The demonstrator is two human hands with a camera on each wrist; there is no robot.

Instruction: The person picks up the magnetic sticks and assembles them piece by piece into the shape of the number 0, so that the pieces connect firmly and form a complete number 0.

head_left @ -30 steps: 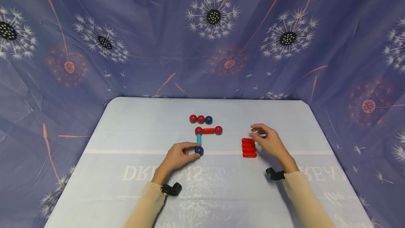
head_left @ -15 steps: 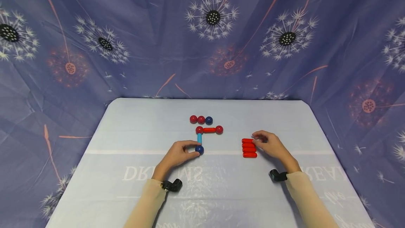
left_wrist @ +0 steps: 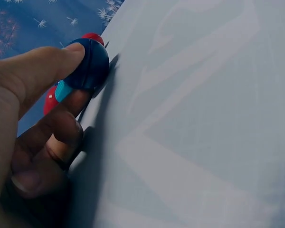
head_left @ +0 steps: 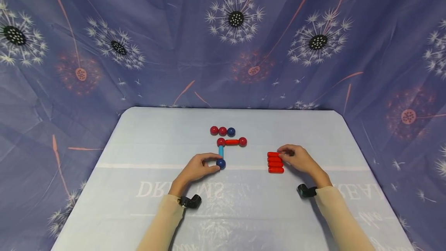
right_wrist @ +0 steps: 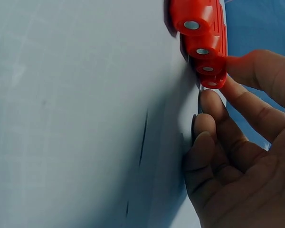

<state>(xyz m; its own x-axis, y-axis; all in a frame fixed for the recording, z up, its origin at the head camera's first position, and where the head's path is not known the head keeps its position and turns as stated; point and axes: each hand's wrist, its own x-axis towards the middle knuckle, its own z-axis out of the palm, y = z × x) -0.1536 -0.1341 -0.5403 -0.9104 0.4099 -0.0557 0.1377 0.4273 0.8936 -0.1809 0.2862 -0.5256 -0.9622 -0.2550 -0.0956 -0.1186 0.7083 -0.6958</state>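
My left hand pinches a dark blue ball between thumb and forefinger on the table. The ball ends a light blue rod. That rod meets a red ball, which a red rod joins to a second red ball. The left wrist view shows my thumb on the dark blue ball, with the light blue rod behind it. My right hand pinches the farthest red rod of a stack of several red rods.
Two red balls and a dark blue ball lie in a row just beyond the joined pieces. A pale plastic sheet covers the table. Purple dandelion-print cloth hangs behind and at both sides.
My right hand's raised fingers have come down and closed on the far red rod of the stack. My left hand has kept its pinch on the dark blue ball.
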